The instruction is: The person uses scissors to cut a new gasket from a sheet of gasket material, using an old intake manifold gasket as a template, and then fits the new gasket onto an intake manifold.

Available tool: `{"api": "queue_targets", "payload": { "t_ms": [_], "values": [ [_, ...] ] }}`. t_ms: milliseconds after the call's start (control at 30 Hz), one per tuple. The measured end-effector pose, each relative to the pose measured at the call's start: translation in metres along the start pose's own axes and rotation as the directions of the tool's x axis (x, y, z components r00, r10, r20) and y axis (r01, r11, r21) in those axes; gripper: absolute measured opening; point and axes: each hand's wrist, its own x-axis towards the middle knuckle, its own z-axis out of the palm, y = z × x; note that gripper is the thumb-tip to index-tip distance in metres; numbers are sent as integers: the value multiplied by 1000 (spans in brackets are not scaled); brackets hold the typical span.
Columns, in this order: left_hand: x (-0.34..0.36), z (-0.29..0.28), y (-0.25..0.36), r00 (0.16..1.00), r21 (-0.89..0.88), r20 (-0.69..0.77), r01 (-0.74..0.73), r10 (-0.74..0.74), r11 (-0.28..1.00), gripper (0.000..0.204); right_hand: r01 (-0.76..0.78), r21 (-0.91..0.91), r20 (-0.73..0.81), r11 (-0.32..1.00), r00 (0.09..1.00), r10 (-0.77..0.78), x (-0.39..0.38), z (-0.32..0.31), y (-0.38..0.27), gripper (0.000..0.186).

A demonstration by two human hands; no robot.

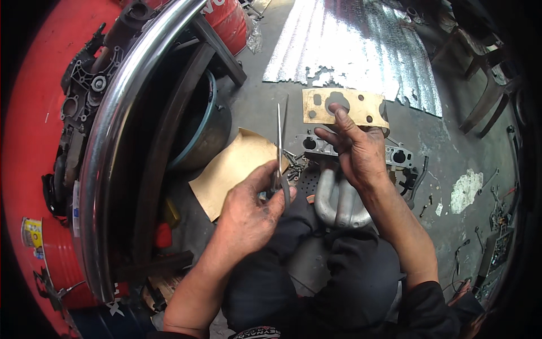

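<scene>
My left hand (pixel 248 212) is closed around the handles of a pair of scissors (pixel 279 141). The blades point away from me, slightly parted, and touch no paper. Raised a little to the right, my right hand (pixel 361 152) grips a tan paper gasket (pixel 353 111) with one large hole and several smaller ones. My thumb lies across its near edge; some fingers are hidden behind it. Under that hand a grey metal manifold (pixel 326 198) with curved pipes and a flat ported flange rests between my knees, partly covered by hand and forearm. A larger tan sheet (pixel 226 166) lies left of the scissors.
Loose bolts (pixel 294 165) are scattered beside the manifold. At left stands a metal frame with a shiny curved rail (pixel 107 141), a round tub (pixel 212 124) beneath it. Silvery corrugated sheeting (pixel 350 45) covers the far floor. A chair (pixel 491 101) stands far right; tools (pixel 497 248) lie below it.
</scene>
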Motion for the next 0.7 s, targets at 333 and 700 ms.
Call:
{"api": "queue_targets", "payload": {
  "t_ms": [333, 700],
  "values": [
    [7, 61, -53, 968, 21, -183, -171, 172, 985, 60, 68, -38, -58, 997, 996, -70, -24, -17, 13, 29],
    [13, 66, -43, 977, 1, -135, -167, 166, 986, 55, 88, -43, -73, 995, 993, -91, -24, -20, 12, 36]
  ]
}}
